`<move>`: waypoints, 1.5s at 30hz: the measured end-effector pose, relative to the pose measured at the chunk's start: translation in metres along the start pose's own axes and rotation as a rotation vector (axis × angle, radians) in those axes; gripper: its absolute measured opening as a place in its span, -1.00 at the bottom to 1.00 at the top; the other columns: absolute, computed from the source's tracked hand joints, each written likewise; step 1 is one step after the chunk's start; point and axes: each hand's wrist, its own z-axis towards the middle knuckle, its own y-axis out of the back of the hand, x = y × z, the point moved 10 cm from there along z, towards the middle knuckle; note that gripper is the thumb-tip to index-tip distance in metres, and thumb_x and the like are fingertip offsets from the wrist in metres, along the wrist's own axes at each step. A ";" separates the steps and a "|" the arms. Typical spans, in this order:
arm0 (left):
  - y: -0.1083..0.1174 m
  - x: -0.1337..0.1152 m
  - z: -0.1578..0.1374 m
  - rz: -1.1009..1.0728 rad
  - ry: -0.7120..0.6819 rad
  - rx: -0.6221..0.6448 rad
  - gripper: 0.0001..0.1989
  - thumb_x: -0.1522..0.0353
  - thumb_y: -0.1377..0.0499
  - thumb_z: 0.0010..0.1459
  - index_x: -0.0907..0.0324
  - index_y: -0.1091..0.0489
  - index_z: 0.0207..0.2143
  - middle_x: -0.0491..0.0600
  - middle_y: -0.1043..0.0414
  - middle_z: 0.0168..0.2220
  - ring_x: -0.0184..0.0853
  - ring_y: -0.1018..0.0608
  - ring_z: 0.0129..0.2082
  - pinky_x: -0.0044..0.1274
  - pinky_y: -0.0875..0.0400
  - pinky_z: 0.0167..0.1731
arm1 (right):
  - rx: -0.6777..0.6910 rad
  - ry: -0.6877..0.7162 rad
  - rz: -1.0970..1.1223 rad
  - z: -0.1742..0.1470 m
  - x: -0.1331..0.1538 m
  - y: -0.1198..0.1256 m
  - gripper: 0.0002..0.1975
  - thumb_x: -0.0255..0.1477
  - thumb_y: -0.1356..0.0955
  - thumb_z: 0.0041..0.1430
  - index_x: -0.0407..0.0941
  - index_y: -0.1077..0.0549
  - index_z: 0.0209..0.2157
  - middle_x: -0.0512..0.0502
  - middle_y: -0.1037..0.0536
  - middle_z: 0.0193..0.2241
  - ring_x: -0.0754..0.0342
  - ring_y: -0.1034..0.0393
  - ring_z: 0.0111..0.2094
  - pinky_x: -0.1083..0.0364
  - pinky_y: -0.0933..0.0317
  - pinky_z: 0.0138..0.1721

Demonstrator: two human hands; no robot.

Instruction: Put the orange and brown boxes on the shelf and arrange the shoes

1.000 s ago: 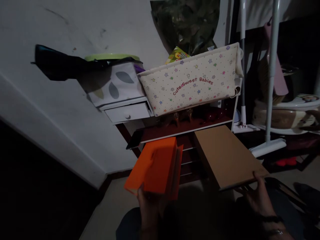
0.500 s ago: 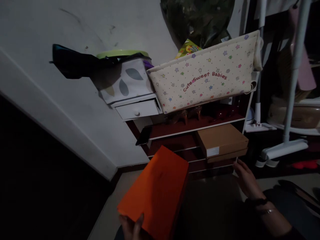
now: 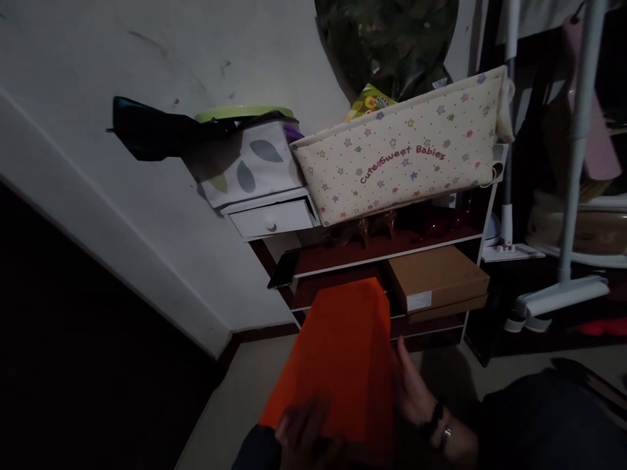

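Note:
An orange box (image 3: 337, 352) is held up in front of the shelf, its far end pointing at the lower shelves. My left hand (image 3: 306, 427) grips its near end, with the fingers somewhat blurred by motion. Against the box's right side lies my right hand (image 3: 411, 385), thumb up and the other fingers partly hidden by the box. A dark band and a metal bracelet circle the right wrist. Just beyond the box, a brown cardboard box (image 3: 438, 277) with a white label rests on a lower shelf.
The shoe rack (image 3: 386, 256) stands against the wall, with heeled shoes on its upper level and a phone-like black slab (image 3: 284, 269) at its left edge. On top sit a star-patterned fabric bin (image 3: 401, 153) and a leaf-patterned box (image 3: 247, 163). A mop (image 3: 563, 294) leans at right.
The orange box has shifted right and turned more upright toward the shelf. My right hand has moved left from near the cardboard box to the orange box's side.

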 end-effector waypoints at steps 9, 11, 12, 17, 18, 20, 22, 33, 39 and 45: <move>-0.055 -0.056 -0.030 0.590 -1.237 0.082 -0.91 0.14 -0.37 0.22 -0.19 -0.59 -0.21 -0.06 -0.70 -0.05 -0.20 -0.61 0.05 -0.32 -0.27 0.18 | -0.056 -0.109 0.124 0.046 -0.031 0.032 -0.22 0.05 -0.62 -0.03 -0.16 -0.60 0.10 -0.24 -0.69 0.08 -0.23 -0.43 0.30 -0.18 -0.16 0.42; -0.062 -0.063 -0.035 0.652 -1.269 0.077 -0.94 0.16 -0.31 0.30 -0.22 -0.59 -0.17 -0.08 -0.68 -0.02 -0.21 -0.57 0.10 -0.29 -0.22 0.22 | -0.031 -0.123 0.129 0.047 -0.029 0.030 -0.25 0.04 -0.61 0.00 -0.18 -0.61 0.08 -0.25 -0.69 0.07 -0.21 -0.44 0.30 -0.16 -0.16 0.41; -0.062 -0.065 -0.036 0.661 -1.277 0.068 -0.92 0.17 -0.30 0.31 -0.25 -0.59 -0.16 -0.09 -0.68 -0.02 -0.22 -0.57 0.10 -0.29 -0.22 0.22 | -0.010 -0.129 0.127 0.047 -0.028 0.028 -0.26 0.05 -0.60 0.02 -0.18 -0.61 0.08 -0.24 -0.69 0.07 -0.22 -0.43 0.31 -0.17 -0.17 0.41; -0.070 -0.065 -0.038 0.733 -1.331 0.099 -0.79 0.05 -0.31 0.27 -0.44 -0.56 -0.04 -0.17 -0.68 -0.03 -0.23 -0.56 0.08 -0.30 -0.23 0.16 | 0.065 -0.136 0.095 0.053 -0.024 0.016 -0.25 0.17 -0.50 0.12 -0.14 -0.62 0.10 -0.24 -0.67 0.11 -0.24 -0.39 0.33 -0.23 -0.18 0.39; -0.073 -0.063 -0.039 0.745 -1.344 0.111 -0.77 0.05 -0.31 0.28 -0.45 -0.55 -0.02 -0.18 -0.68 -0.04 -0.24 -0.56 0.07 -0.31 -0.23 0.15 | 0.067 -0.121 0.087 0.054 -0.023 0.017 -0.27 0.16 -0.49 0.14 -0.12 -0.62 0.11 -0.22 -0.67 0.12 -0.23 -0.40 0.33 -0.22 -0.17 0.40; -0.076 -0.059 -0.039 0.750 -1.359 0.119 -0.78 0.07 -0.30 0.30 -0.45 -0.55 -0.01 -0.17 -0.69 -0.07 -0.24 -0.55 0.07 -0.32 -0.20 0.17 | 0.059 -0.080 0.072 0.057 -0.023 0.023 -0.33 0.14 -0.47 0.19 -0.09 -0.63 0.10 -0.17 -0.65 0.16 -0.19 -0.42 0.31 -0.18 -0.16 0.41; -0.078 -0.051 -0.036 0.751 -1.340 0.131 -0.80 0.07 -0.31 0.30 -0.43 -0.56 -0.04 -0.16 -0.69 -0.08 -0.23 -0.54 0.10 -0.30 -0.17 0.19 | 0.042 -0.043 0.046 0.060 -0.024 0.032 -0.36 0.12 -0.46 0.22 -0.06 -0.63 0.10 -0.14 -0.63 0.18 -0.17 -0.44 0.29 -0.16 -0.16 0.41; -0.094 -0.001 0.092 1.038 -1.231 0.317 -0.79 0.34 -0.36 0.25 -0.15 -0.64 -0.09 0.00 -0.51 0.24 -0.04 -0.33 0.37 0.01 0.00 0.42 | -0.087 0.080 -0.239 0.115 0.016 0.026 -0.36 0.01 -0.56 0.04 0.02 -0.51 0.09 -0.22 -0.62 0.15 -0.23 -0.54 0.15 -0.22 -0.37 0.13; -0.096 0.001 0.153 1.203 -0.920 0.285 -0.18 0.69 -0.11 0.12 0.04 -0.33 0.40 0.23 -0.06 0.52 0.16 -0.06 0.54 0.14 -0.10 0.38 | -0.095 -0.004 -0.560 0.072 0.011 0.055 -0.26 -0.04 -0.57 0.07 0.05 -0.42 0.23 -0.21 -0.69 0.01 -0.17 -0.61 0.03 -0.17 -0.36 0.07; 0.014 0.061 0.132 0.708 -0.310 0.027 -0.53 0.32 -0.19 0.25 0.21 -0.49 0.19 0.28 -0.41 0.29 0.10 -0.43 0.32 0.01 -0.35 0.31 | -0.284 0.129 -0.956 -0.020 0.065 0.144 -0.24 0.27 -0.49 -0.06 -0.05 -0.61 -0.05 -0.23 -0.73 -0.22 -0.22 -0.65 -0.14 -0.23 -0.41 0.07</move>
